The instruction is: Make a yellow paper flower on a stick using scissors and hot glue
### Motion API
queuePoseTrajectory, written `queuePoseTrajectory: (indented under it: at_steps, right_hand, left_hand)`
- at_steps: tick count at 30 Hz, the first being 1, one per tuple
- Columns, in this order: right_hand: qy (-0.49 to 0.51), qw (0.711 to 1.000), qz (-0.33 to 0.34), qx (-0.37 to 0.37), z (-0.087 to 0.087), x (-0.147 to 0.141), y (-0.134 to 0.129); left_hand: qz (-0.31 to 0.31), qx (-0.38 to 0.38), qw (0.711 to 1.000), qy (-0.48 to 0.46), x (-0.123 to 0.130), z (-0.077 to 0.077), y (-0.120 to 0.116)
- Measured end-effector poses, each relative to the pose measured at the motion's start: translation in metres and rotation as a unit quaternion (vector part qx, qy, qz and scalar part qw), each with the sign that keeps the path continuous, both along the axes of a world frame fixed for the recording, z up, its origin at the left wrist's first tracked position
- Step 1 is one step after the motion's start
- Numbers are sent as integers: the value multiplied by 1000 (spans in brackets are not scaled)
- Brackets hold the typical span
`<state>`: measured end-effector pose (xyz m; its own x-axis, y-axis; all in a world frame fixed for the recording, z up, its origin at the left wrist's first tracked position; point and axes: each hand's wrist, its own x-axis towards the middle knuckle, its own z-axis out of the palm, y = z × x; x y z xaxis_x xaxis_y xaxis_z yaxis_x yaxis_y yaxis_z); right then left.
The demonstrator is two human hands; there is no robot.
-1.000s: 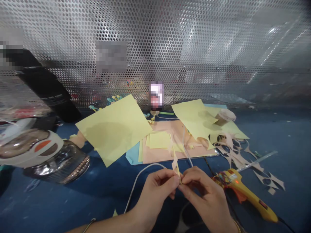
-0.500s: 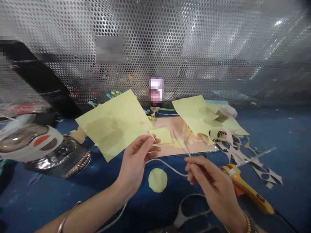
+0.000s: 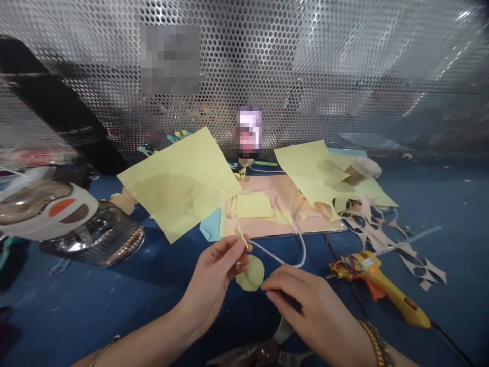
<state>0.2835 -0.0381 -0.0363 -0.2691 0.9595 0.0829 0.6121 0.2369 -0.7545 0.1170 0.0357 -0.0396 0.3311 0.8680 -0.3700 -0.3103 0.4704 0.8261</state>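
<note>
My left hand (image 3: pixel 219 262) is closed in a pinch on a thin pale stick (image 3: pixel 240 232), whose upper part leans up and left. Below its fingertips a round yellow paper disc (image 3: pixel 252 275) lies flat on the blue table. My right hand (image 3: pixel 305 300) is at the disc's right edge, thumb and forefinger a little apart with nothing between them; whether they touch the disc I cannot tell. A white cord (image 3: pixel 301 250) loops across the table behind both hands. Partly under my right hand, scissors (image 3: pixel 263 351) lie at the bottom edge.
A yellow glue gun (image 3: pixel 393 293) rests at right beside pale paper offcuts (image 3: pixel 374 229). Yellow sheets (image 3: pixel 183 183) and a pink sheet (image 3: pixel 252 228) lie behind my hands. At left stands a clear container with a white top (image 3: pixel 91 234). A perforated metal wall (image 3: pixel 305 66) closes the back.
My right hand has let go of the white cord and moved left and down to the paper disc. The left hand, still pinching the stick, has come slightly lower.
</note>
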Motion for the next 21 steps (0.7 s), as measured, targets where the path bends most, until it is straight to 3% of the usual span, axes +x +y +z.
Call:
queuePoseTrajectory:
  at_steps: [3, 10, 15, 21]
  right_hand:
    - [-28, 1000, 6, -2, -4, 4, -2]
    - [-100, 984, 136, -59, 11, 30, -7]
    - [-137, 975, 142, -99, 15, 33, -9]
    - [-129, 977, 148, -81, 18, 29, -11]
  left_hand:
    - [-5, -6, 1000, -7, -2, -2, 0]
    - [-4, -32, 999, -18, -4, -3, 1]
    - [-13, -40, 999, -28, -3, -4, 2]
    - [4, -50, 998, -46, -3, -4, 2]
